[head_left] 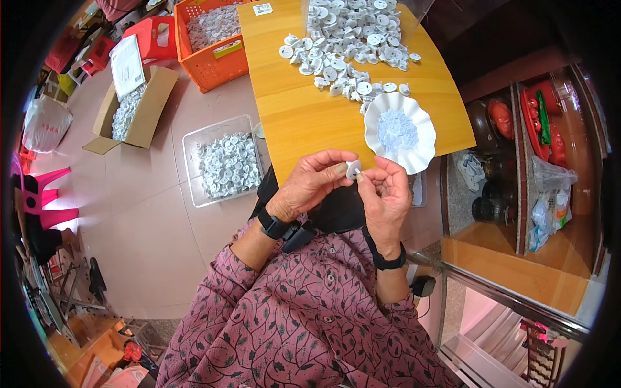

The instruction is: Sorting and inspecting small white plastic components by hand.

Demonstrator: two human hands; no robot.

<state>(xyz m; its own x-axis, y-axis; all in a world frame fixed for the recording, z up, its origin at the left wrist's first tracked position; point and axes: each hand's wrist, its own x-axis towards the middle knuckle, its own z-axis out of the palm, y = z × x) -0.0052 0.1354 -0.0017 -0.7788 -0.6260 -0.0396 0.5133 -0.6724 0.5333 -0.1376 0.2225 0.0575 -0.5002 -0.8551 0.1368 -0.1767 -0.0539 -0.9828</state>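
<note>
Between the thumb and fingers of my left hand [310, 183] is a small round white plastic part [352, 169], its disc face turned toward my right hand. My right hand [388, 197] is closed in a pinch right at that disc; whatever its fingertips hold is too small to make out. Just beyond my hands, a white scalloped dish [424, 139] stands at the near edge of the wooden table [291, 123]. In it lies a heap of tiny pale bluish pieces [396, 130]. Past the dish, many similar white plastic parts [352, 42] are piled loosely on the tabletop.
A clear bin [226, 169] full of white parts sits on the floor left of the table. Behind it are an orange crate [213, 68] and an open cardboard box [155, 107]. A wooden shelf unit [517, 258] stands at right, pink stool [48, 194] far left.
</note>
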